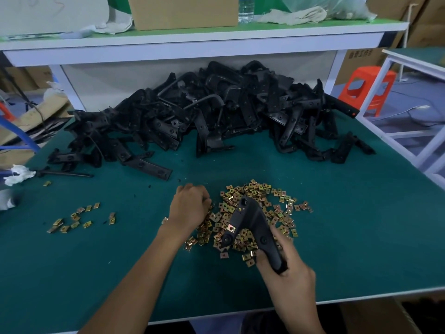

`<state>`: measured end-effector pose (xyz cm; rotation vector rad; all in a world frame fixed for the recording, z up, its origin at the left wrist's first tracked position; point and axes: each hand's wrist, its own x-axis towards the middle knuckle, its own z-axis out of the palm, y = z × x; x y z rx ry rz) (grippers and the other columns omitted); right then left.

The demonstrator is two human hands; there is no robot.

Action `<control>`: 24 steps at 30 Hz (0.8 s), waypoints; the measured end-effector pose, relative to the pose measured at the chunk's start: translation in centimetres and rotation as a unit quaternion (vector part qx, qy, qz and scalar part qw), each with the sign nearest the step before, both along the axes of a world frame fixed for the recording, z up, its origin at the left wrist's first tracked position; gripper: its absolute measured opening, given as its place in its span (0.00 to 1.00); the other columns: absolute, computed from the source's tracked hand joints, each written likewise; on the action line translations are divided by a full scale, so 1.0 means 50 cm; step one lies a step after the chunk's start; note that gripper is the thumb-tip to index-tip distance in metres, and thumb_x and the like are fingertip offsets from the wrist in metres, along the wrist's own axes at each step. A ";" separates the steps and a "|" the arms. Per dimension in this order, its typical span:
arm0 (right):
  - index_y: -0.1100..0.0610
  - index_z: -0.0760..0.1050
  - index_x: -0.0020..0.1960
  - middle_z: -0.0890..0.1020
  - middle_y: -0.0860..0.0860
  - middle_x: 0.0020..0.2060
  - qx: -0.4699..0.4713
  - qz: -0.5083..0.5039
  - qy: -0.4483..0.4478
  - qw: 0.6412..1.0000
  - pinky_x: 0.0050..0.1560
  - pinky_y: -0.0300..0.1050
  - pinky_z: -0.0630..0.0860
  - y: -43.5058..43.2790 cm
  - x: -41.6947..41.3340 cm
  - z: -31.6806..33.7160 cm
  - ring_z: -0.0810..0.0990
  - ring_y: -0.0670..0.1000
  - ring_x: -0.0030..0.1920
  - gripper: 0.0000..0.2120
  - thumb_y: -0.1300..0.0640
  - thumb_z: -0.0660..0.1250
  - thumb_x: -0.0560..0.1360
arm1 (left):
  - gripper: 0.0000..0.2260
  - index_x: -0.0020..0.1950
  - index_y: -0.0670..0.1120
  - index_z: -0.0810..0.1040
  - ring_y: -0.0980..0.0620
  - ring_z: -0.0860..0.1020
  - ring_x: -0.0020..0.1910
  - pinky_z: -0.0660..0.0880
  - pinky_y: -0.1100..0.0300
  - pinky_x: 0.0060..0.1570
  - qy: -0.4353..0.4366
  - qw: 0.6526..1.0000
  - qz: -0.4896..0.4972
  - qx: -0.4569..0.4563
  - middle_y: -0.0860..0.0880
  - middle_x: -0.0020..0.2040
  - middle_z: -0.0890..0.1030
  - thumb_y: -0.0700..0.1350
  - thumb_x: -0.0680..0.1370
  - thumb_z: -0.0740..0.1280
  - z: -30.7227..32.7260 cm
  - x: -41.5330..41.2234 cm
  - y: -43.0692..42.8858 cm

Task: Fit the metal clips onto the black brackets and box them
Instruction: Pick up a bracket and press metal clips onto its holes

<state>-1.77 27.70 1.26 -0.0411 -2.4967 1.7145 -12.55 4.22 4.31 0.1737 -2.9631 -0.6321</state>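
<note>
My right hand (286, 268) grips the lower end of a black bracket (250, 222), held tilted over a heap of gold metal clips (269, 208) on the green table (144, 261). One clip (231, 228) sits on the bracket's short arm. My left hand (190, 206) rests with curled fingers on the left edge of the clip heap; whether it holds a clip is hidden. A large pile of black brackets (204, 116) lies along the back of the table.
A small scatter of clips (77, 218) lies at the left. A white shelf (192, 42) overhangs the bracket pile, carrying a cardboard box (183, 10) and a water bottle (246, 8). A red stool (368, 90) stands right of the table. A cardboard box (375, 317) sits below the front edge.
</note>
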 end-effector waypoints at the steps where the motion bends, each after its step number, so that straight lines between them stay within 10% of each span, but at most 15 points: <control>1: 0.36 0.75 0.67 0.85 0.41 0.45 -0.001 -0.001 0.002 1.000 0.44 0.26 0.73 0.000 0.000 -0.001 0.82 0.37 0.46 0.27 0.53 0.77 0.72 | 0.05 0.51 0.46 0.81 0.43 0.77 0.55 0.73 0.49 0.58 -0.003 1.000 0.003 0.005 0.45 0.50 0.81 0.46 0.81 0.68 0.002 0.000 0.002; 9: 0.37 0.76 0.67 0.85 0.42 0.42 0.000 -0.001 0.013 1.000 0.43 0.28 0.73 0.002 0.000 -0.006 0.83 0.40 0.43 0.27 0.55 0.77 0.72 | 0.03 0.54 0.53 0.79 0.65 0.77 0.47 0.69 0.74 0.45 0.026 0.970 0.007 0.242 0.62 0.47 0.80 0.46 0.82 0.66 0.053 0.061 0.019; 15: 0.38 0.77 0.67 0.83 0.36 0.43 0.010 0.000 0.024 1.000 0.42 0.25 0.72 0.001 0.004 -0.003 0.82 0.39 0.43 0.27 0.56 0.77 0.71 | 0.11 0.53 0.57 0.82 0.63 0.75 0.35 0.73 0.71 0.38 0.011 0.892 -0.016 0.451 0.56 0.42 0.80 0.44 0.84 0.62 0.065 0.122 0.055; 24: 0.41 0.77 0.68 0.85 0.38 0.44 0.005 0.009 0.031 0.999 0.44 0.27 0.73 0.003 0.004 -0.001 0.83 0.38 0.45 0.27 0.56 0.77 0.72 | 0.08 0.53 0.52 0.86 0.57 0.78 0.38 0.77 0.60 0.43 -0.004 0.865 -0.015 0.501 0.52 0.41 0.82 0.43 0.82 0.67 0.052 0.120 0.063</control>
